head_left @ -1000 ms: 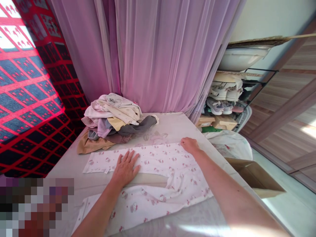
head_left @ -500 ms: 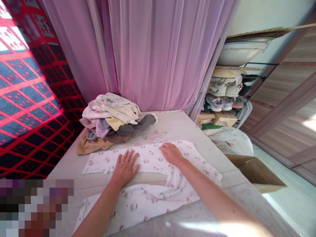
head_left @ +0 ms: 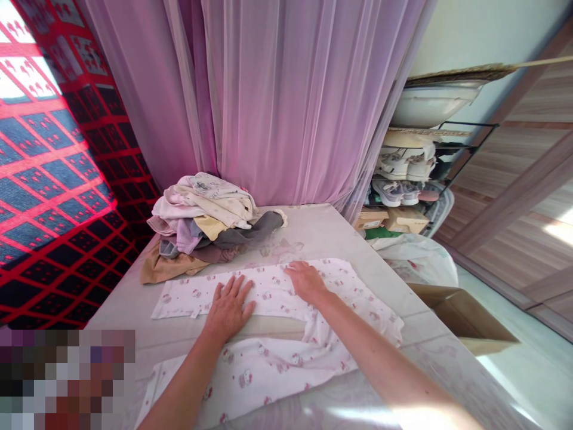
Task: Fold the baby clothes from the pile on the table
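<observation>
Head view: the left hand (head_left: 229, 306) lies flat and open, fingers spread and palm down, on the far leg of the pants (head_left: 268, 370). The right hand (head_left: 307, 280) is also open and flat, resting on the same leg just to the right of the left hand, and neither hand grips the cloth.

The pants are white with a small pink print. They are spread across the near half of the table (head_left: 322, 233), with both legs running to the left and the waist at the right. A narrow strip of bare table shows between the two legs, just below the left hand.

A pile (head_left: 206, 221) of loose clothes in cream, pink, grey and tan sits at the far left of the table, close to the far leg but apart from it. A pink curtain (head_left: 290, 101) hangs behind the table, and a red and black patterned cloth (head_left: 45, 179) fills the left side.

To the right of the table, a rack (head_left: 465, 143) holds shoes (head_left: 398, 191), with a white bag (head_left: 416, 263) in front of it. An open box (head_left: 465, 322) stands on the floor nearer. The near left corner of the view is blurred out.
</observation>
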The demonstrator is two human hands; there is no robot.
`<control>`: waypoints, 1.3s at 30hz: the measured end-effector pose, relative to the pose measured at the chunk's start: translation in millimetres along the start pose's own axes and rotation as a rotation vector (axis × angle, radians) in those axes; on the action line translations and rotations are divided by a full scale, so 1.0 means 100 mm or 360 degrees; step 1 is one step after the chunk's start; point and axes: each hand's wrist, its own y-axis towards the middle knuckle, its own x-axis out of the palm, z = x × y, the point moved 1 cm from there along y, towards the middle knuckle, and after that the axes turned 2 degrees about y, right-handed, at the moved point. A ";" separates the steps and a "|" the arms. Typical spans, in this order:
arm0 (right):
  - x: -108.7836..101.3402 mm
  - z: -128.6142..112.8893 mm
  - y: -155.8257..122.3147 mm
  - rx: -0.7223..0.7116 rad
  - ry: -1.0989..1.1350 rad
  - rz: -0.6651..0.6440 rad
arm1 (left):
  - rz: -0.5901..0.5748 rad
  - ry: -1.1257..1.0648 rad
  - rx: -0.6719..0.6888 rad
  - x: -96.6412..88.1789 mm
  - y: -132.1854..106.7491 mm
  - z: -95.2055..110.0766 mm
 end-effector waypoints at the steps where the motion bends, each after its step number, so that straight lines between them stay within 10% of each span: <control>1: 0.01 0.00 0.00 -0.0048 0.0004 0.0000 | -0.0001 0.0001 -0.0001 0.00 0.00 0.00; 6: 0.02 0.15 -0.04 0.0275 0.0009 0.0040 | 0.0003 0.0003 0.0008 0.01 0.00 -0.01; 11: 0.07 0.48 -0.24 0.0004 0.0024 -0.0153 | 0.0009 0.0032 0.0011 0.01 0.01 -0.01; 16: 0.06 0.79 -0.28 0.0440 -0.0117 -0.0121 | -0.0022 0.0042 0.0012 -0.03 0.00 0.01; 25: 0.17 0.14 -0.31 0.0391 0.0069 -0.0208 | -0.0098 -0.0025 -0.0012 -0.06 0.01 0.03; 35: 0.26 0.16 -0.33 0.0379 -0.0099 -0.0172 | -0.0232 -0.0181 -0.0152 -0.26 -0.10 -0.12; 39: 0.25 0.13 -0.34 0.0379 -0.0080 -0.0184 | -0.0085 -0.0246 -0.0018 -0.28 -0.08 0.11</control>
